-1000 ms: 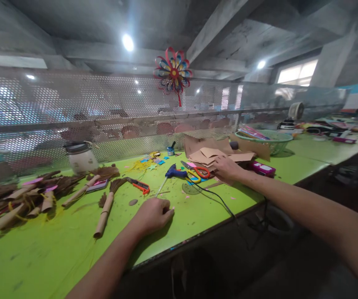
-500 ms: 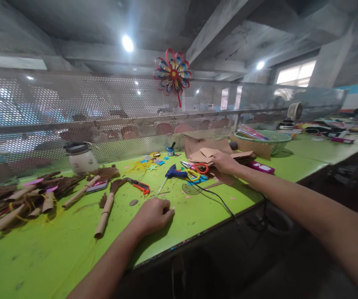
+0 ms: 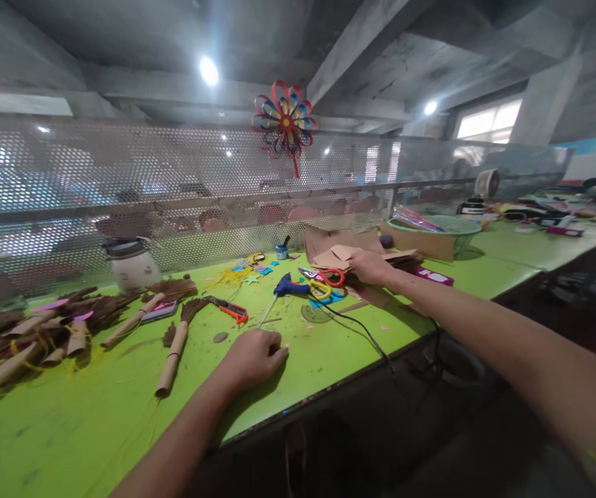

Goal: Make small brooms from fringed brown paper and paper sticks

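Observation:
My left hand rests closed on the green table near its front edge, beside the tip of a glue stick in a blue glue gun. What its curled fingers hold, if anything, is hidden. Farther right, my right hand is on the stack of brown paper, its fingers pressed together at a sheet. Scissors with red handles lie just left of that hand, next to yellow-handled ones. A rolled paper tube with a frayed brown top lies left of my left hand.
More brown tubes and a white jar stand or lie at the left. An orange cutter lies mid-table. At the right are a green basket and a small fan. A perforated screen runs behind.
The view has shifted slightly. My right hand is still at the brown paper and my left hand still rests on the table.

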### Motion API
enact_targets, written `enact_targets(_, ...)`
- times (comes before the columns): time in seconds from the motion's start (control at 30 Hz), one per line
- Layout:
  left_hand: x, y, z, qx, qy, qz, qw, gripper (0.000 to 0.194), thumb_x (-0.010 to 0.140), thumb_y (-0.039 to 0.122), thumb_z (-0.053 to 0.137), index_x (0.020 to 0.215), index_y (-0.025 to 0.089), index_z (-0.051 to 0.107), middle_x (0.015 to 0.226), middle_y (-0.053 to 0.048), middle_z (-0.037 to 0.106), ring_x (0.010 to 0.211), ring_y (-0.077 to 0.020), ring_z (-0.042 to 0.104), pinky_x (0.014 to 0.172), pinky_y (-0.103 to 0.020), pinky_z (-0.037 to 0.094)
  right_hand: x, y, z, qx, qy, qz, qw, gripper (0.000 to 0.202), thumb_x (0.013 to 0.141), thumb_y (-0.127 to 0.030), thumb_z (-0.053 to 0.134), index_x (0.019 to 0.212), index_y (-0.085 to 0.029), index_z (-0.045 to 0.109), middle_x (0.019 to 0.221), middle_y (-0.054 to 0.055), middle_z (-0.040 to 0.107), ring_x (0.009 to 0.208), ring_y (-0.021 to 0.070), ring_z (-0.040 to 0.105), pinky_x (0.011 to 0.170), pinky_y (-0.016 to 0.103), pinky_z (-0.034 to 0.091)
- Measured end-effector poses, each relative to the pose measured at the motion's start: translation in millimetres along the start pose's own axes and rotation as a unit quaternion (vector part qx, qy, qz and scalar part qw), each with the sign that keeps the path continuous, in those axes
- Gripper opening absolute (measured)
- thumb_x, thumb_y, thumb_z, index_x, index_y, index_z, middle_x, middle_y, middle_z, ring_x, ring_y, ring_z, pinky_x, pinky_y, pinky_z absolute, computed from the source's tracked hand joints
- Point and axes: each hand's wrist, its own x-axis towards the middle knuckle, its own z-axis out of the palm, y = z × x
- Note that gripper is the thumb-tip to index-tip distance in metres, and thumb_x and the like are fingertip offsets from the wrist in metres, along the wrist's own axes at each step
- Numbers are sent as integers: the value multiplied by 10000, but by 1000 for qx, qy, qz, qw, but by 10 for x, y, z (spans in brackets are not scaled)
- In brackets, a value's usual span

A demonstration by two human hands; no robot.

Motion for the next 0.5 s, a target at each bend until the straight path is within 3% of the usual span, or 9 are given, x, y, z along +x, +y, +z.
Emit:
enact_targets(0.33, -17, 47, -41, -5, -5, -12, 1000, 355, 817, 405, 393, 585, 171, 526, 536, -24, 491, 487, -115, 341, 512, -276, 174, -42, -44, 71, 16, -30, -2, 999, 311, 809, -372, 555, 851, -97, 694, 868, 156, 640, 820, 208, 584, 675, 245, 390)
enact_targets(0.5, -19, 49, -45, -7, -2, -12, 1000, 344, 817, 392, 395, 594, 173, 538, 551, -29, 513, 500, -122, 370, 521, -275, 193, -78, -65, 33, 15, -20, -2, 1000, 299, 842, -337, 503, 848, -101, 686, 925, 160, 634, 864, 223, 582, 664, 253, 397)
